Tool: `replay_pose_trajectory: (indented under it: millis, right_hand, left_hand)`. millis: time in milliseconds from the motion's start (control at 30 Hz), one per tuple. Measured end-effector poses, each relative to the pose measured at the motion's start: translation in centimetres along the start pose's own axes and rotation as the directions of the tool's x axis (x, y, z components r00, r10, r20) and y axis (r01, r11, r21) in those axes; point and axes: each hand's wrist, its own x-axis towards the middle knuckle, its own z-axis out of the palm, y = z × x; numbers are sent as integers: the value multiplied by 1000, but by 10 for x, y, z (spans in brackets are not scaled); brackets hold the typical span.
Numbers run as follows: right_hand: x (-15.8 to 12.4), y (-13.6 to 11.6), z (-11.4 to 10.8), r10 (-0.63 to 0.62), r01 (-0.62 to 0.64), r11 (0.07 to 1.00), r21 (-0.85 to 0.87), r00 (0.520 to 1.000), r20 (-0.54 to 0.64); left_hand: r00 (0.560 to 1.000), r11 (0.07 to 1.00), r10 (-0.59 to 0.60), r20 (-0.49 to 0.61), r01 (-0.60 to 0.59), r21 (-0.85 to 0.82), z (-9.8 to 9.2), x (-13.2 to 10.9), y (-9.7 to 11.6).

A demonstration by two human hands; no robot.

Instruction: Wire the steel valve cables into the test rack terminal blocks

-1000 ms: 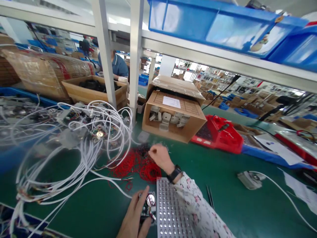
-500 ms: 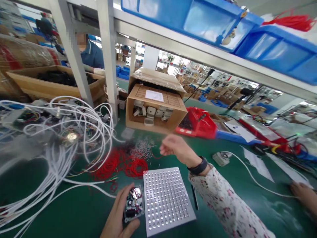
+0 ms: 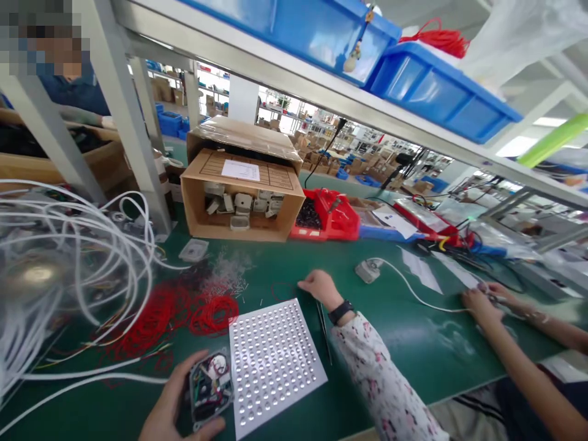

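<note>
My left hand point(image 3: 172, 404) grips a small open housing point(image 3: 211, 387) with wires and electronic parts inside, at the left edge of a white sheet point(image 3: 275, 361) dotted with rows of shiny round domes. Above the sheet's upper right corner, my right hand point(image 3: 321, 286) has its fingers pinched around one end of a thin red wire point(image 3: 274, 286). Black tweezers point(image 3: 324, 334) lie just below that hand. Coils of red wire point(image 3: 214, 313) and a scatter of small pale pieces point(image 3: 229, 272) are left of the sheet's top.
White cables point(image 3: 105, 245) pile up at the left. A carton of grey housings point(image 3: 243, 168) and a red bin point(image 3: 337, 214) stand behind. A cabled grey housing point(image 3: 368, 271) lies to the right, near another person's hands point(image 3: 487, 303). Blue bins point(image 3: 441, 86) sit on the overhead shelf.
The view has turned to the right, bringing another person's arms further into sight. My right hand has come down beside the tweezers. My left hand still holds the housing.
</note>
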Motion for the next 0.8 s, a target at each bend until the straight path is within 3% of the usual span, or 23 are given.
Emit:
replay_pose_trajectory:
  millis: [133, 233, 433, 567, 800]
  right_hand:
    - [-12, -18, 28, -28, 30, 994, -101, 999, 23]
    - [-14, -30, 29, -108, 109, 985, -134, 994, 12]
    - [-6, -52, -17, -326, 322, 937, -138, 945, -6]
    - [5, -51, -35, -321, 313, 925, -214, 947, 0]
    - [3, -38, 9, -234, 284, 884, -371, 956, 175]
  left_hand:
    - [996, 997, 72, 48, -72, -18, 22, 5, 17]
    - [987, 993, 118, 113, -117, -19, 28, 7, 28]
    - [973, 977, 181, 140, -195, 88, 20, 4, 28]
    - [967, 967, 215, 134, -230, 109, 19, 3, 24]
    - [945, 930, 281, 167, -311, 197, 20, 6, 18]
